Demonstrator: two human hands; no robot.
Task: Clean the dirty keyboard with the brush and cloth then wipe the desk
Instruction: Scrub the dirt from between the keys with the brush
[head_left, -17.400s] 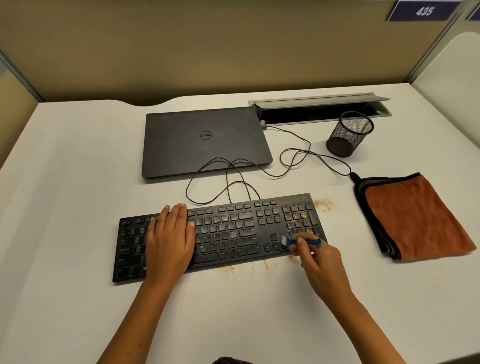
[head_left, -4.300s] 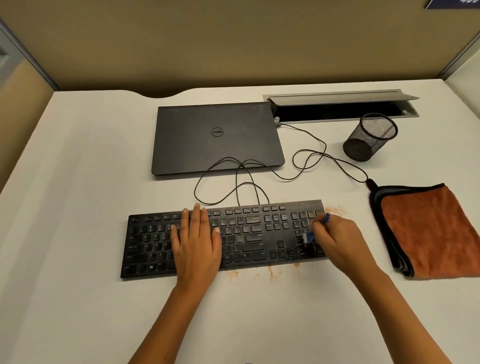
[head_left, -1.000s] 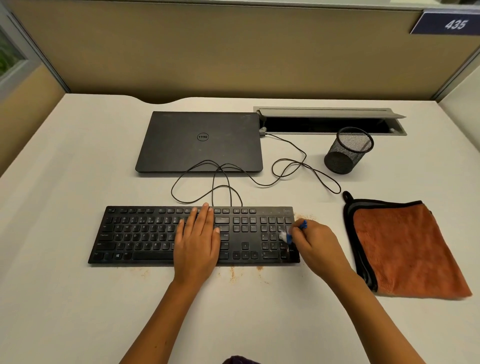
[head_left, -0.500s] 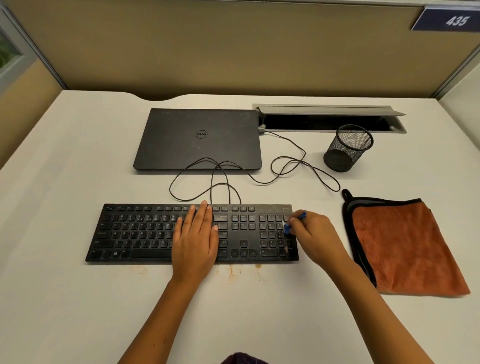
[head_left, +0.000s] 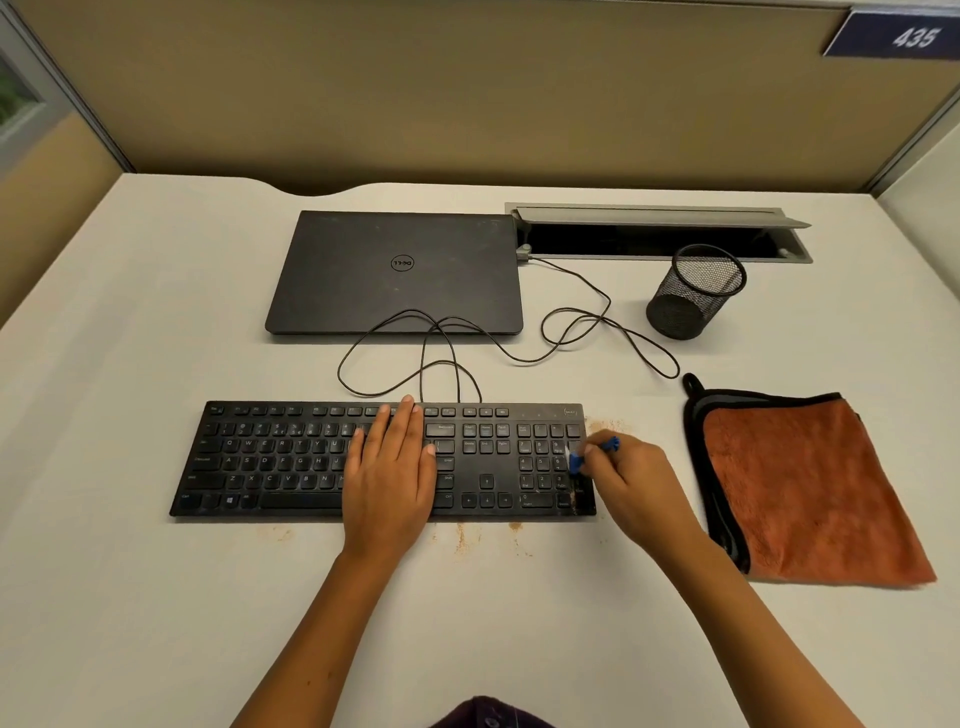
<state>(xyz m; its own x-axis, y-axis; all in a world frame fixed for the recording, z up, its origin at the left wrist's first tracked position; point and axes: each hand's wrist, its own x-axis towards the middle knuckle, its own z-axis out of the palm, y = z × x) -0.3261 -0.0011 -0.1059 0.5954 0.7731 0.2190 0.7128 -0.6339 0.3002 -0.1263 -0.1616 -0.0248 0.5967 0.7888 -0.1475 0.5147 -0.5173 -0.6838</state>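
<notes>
Right now your right hand (head_left: 631, 480) pinches the small, light blue brush (head_left: 592, 454) over the keyboard (head_left: 291, 467) numpad at its right end; left hand (head_left: 389, 467) lies flat, pinning that light, slidey board. Soft cloth (head_left: 810, 493) lies right; grab an edge.

Both forearms are bare, with no sleeves, watch or rings showing; a scrap of dark purple garment (head_left: 488, 714) shows at the near edge.

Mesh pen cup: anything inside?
The mesh pen cup looks empty: only its dark bottom shows through the open top and mesh wall. The near inner wall is hidden by the rim, so something small there cannot be ruled out.
</notes>
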